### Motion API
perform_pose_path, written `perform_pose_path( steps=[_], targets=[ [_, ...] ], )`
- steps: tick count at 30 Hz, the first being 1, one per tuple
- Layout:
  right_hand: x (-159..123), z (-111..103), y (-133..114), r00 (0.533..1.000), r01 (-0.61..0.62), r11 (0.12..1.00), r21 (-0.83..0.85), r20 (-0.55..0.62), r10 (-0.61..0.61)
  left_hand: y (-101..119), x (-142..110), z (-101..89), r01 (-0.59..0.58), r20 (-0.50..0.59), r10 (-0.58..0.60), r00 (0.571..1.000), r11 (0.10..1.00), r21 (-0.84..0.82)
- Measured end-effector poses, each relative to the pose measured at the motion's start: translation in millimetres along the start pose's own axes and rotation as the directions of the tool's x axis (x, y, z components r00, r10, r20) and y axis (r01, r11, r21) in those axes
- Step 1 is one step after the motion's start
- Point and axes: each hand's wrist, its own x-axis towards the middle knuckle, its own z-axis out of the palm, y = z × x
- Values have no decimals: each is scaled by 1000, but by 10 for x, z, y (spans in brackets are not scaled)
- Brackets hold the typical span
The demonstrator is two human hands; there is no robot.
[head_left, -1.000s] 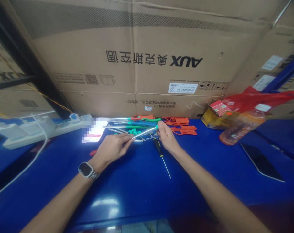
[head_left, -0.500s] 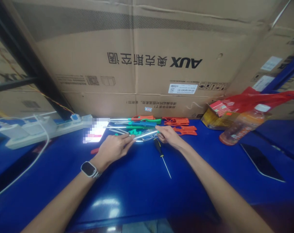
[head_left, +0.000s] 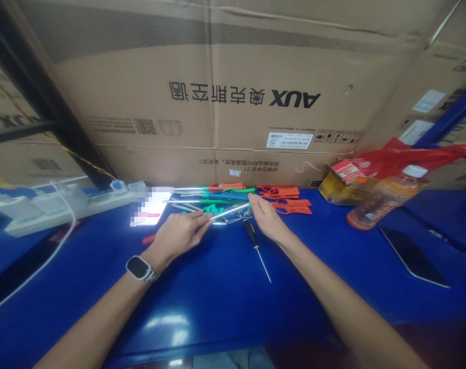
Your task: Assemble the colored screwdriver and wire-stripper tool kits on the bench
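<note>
My left hand (head_left: 181,231), below a watch on the wrist, is closed around the left end of a slim silver metal tube (head_left: 229,210). The fingers of my right hand (head_left: 264,215) close on the tube's right end, where a small greenish part shows. Behind the tube lie long lighters with green, blue and orange handles (head_left: 228,196), and small teal plastic pieces (head_left: 214,208) with thin wires. A screwdriver with a black and yellow handle (head_left: 250,233) rests just below my right hand. Beside my left wrist, a red piece (head_left: 148,239) is partly hidden.
Orange handle shells (head_left: 292,206) lie right of my right hand. A lit phone (head_left: 156,205) and a power strip (head_left: 86,207) are at left. On the right are a drink bottle (head_left: 386,197), a small box (head_left: 342,187) and a dark phone (head_left: 413,256). A large carton (head_left: 236,61) stands behind.
My right hand has turned slightly, its fingers straighter and more upright at the tube's end. My left hand keeps its hold, almost unmoved.
</note>
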Motion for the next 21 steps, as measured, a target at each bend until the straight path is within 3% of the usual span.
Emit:
perform_pose_path(
  steps=[3, 8, 14, 18, 21],
  targets=[
    [-28, 14, 5, 999, 40, 994, 103, 20, -43, -7, -7, 0, -9, -24, 6, 1000, 996, -94],
    [-3, 77, 3, 1000, -1, 982, 191, -20, 5, -3, -11, 26, -29, -60, 20, 998, 989, -147],
    [22, 22, 15, 983, -131, 987, 94, -116, 142, 1, 5, 17, -77, -169, 62, 984, 993, -86],
    [-7, -13, -42, 990, -55, 993, -108, -138, 40, 0, -1, 13, -107, -174, 98, 980, 993, -46],
    [-29, 8, -101, 992, 44, 986, -161, -106, -61, 1, -4, 45, -102, -180, 83, 980, 990, -98]
  ],
)
